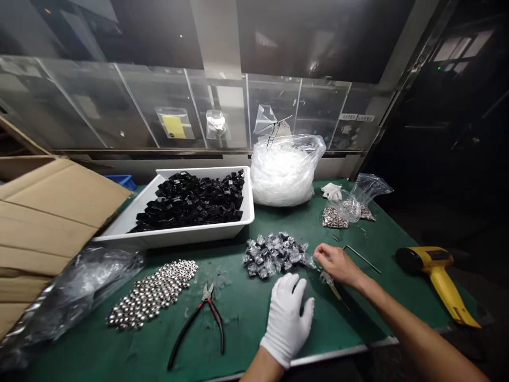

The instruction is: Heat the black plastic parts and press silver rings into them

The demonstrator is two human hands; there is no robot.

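My left hand (288,318), in a white glove, rests palm down over the green table with its fingers apart, just in front of a pile of small black parts in clear plastic wrap (274,254). Bare and curled, my right hand (338,262) is at the right edge of that pile, fingertips pinched together. Whatever they may hold is too small to make out. Under this hand lie a crumpled bit of clear wrap (326,278) and a thin pale strip (336,293). A hex key (362,259) lies just beyond it.
Cutting pliers (207,307) lie beside many shiny metal rings (155,292). Behind stand a white tray (199,232) of black parts and a bulging clear bag (284,172). Bagged small metal parts (334,217) and a yellow heat gun (441,278) are at right, a cardboard box (51,212) at left.
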